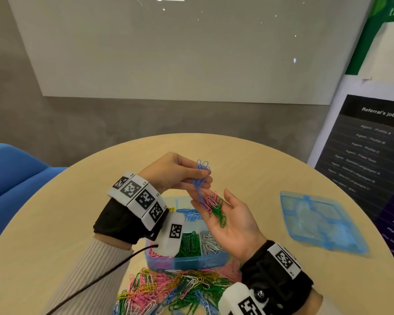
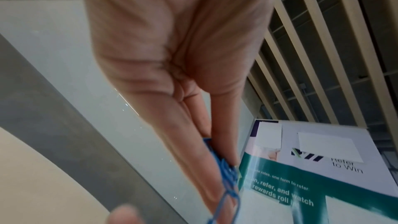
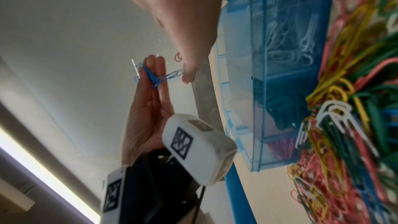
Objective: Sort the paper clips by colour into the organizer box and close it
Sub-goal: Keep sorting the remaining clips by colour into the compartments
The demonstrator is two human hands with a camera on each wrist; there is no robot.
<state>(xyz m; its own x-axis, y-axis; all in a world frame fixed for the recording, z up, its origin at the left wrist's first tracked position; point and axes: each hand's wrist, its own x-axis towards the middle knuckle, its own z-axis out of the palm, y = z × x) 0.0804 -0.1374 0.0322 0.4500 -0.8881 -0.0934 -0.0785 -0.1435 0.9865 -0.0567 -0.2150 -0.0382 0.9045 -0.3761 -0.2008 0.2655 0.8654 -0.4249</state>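
My left hand (image 1: 191,176) pinches a bunch of blue paper clips (image 1: 200,178) above the organizer box (image 1: 187,260); the blue clips (image 2: 226,173) also show in the left wrist view and the same blue clips (image 3: 155,77) in the right wrist view. My right hand (image 1: 225,214) lies palm up beside it, fingers straight, carrying green and pink clips (image 1: 216,210). The blue translucent box holds sorted blue, green, white and pink clips in separate compartments. A mixed pile of clips (image 1: 175,289) lies in front of the box.
The box's detached blue lid (image 1: 321,221) lies flat on the round wooden table (image 1: 55,223) to the right. A blue chair (image 1: 14,178) stands at the left. A poster stand (image 1: 369,144) stands right of the table.
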